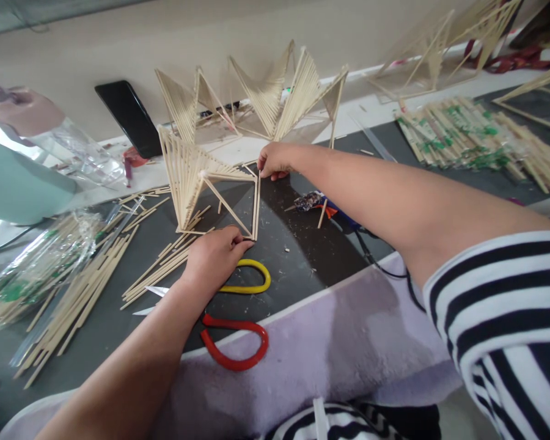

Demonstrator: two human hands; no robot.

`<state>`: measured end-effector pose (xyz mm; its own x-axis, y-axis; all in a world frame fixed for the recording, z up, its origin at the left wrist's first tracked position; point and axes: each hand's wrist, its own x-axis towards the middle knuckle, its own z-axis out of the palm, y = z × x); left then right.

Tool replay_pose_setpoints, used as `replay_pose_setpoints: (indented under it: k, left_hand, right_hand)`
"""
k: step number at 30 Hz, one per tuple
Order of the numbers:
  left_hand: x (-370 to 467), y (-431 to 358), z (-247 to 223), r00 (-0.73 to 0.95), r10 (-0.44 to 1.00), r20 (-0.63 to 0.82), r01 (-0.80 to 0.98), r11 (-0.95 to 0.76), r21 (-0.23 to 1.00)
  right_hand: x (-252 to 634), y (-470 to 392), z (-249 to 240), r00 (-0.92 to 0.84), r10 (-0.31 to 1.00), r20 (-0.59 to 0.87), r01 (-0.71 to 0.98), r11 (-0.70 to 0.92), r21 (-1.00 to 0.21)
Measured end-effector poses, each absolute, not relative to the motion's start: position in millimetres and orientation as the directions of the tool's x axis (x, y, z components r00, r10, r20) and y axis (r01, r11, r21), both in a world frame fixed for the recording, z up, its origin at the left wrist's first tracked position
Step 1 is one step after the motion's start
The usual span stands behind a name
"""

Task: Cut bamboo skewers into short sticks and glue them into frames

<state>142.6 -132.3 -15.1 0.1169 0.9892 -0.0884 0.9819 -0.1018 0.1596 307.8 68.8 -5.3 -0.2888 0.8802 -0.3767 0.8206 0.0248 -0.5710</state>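
A structure of thin wooden sticks (183, 177), fanned into a twisted surface, stands on the dark mat in front of me. My left hand (217, 253) pinches the lower end of an upright wooden stick (257, 208) at the structure's near right corner. At the stick's upper end, my right hand (275, 161) has its fingers closed on it; their tips are partly hidden. Scissors (245, 290) with one yellow and one red handle lie beneath my left wrist, blades pointing left. A glue gun (314, 200) with an orange trigger lies below my right forearm.
Loose sticks (82, 299) and a bagged bundle (41, 263) lie left; more packaged sticks (467, 134) lie right. Finished-looking stick structures (275, 91) stand behind. A phone (128, 116) leans on the wall near a clear bottle (82, 146). A black cord (380, 263) crosses the near edge.
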Motion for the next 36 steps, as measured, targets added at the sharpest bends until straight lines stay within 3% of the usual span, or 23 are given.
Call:
replay_pose_setpoints:
  k: [13, 20, 30, 36]
  left_hand:
    - [147.8, -134.2, -17.0, 0.141, 0.989, -0.051, 0.990, -0.141, -0.006]
    - [146.5, -134.1, -19.8, 0.165, 0.986, -0.022, 0.986, -0.165, -0.017]
    - [139.0, -134.3, -19.8, 0.210, 0.977, -0.027, 0.974, -0.207, 0.092]
    - [141.2, -134.2, -20.3, 0.198, 0.980, -0.019, 0.979, -0.197, 0.052]
  right_hand:
    - [308.1, 68.6, -3.2, -0.293, 0.872, -0.393, 0.826, 0.024, -0.563]
    - [310.0, 70.1, -5.0, -0.310, 0.868, -0.389, 0.810, 0.026, -0.586]
    - [310.2, 67.6, -2.3, -0.299, 0.863, -0.407, 0.809, 0.003, -0.587]
    - [310.6, 65.6, -0.4, -0.311, 0.856, -0.413, 0.817, 0.019, -0.577]
